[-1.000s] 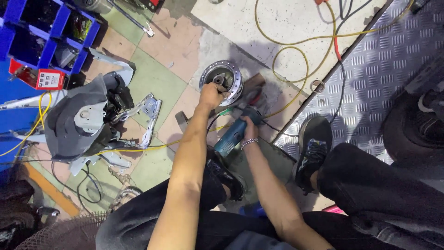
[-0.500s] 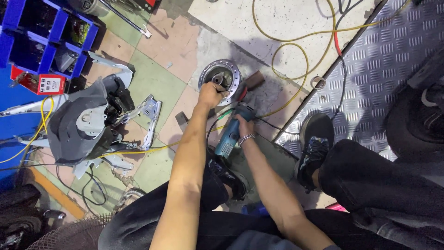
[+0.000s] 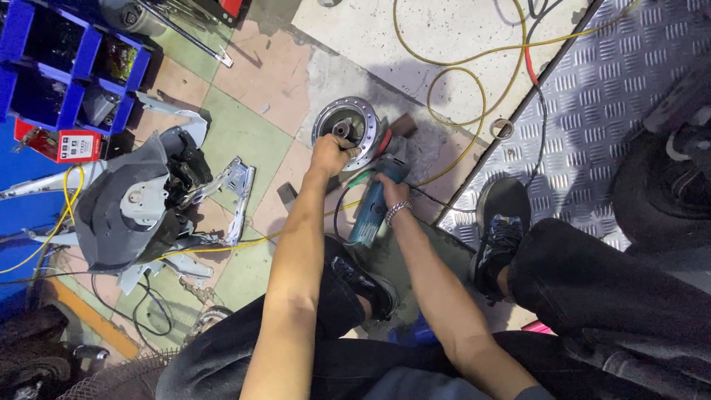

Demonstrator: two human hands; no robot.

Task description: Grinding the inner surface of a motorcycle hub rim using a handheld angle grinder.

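left hand [image 3: 331, 154] clamps the round silver metal hub [image 3: 346, 133]; right hand [image 3: 390, 194] wrapped around the blue angle grinder [image 3: 374, 209], disc at the hub's 3 o'clock, might kick toward those fingers.

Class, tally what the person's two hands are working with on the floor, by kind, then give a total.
Round metal hubs: 1, under the left hand, hub
Blue angle grinders: 1, in the right hand, grinder
Total: 2

grinder [image 3: 374, 211] disc perhaps hidden behind hands, blue bins [image 3: 52, 67] cut off at edge
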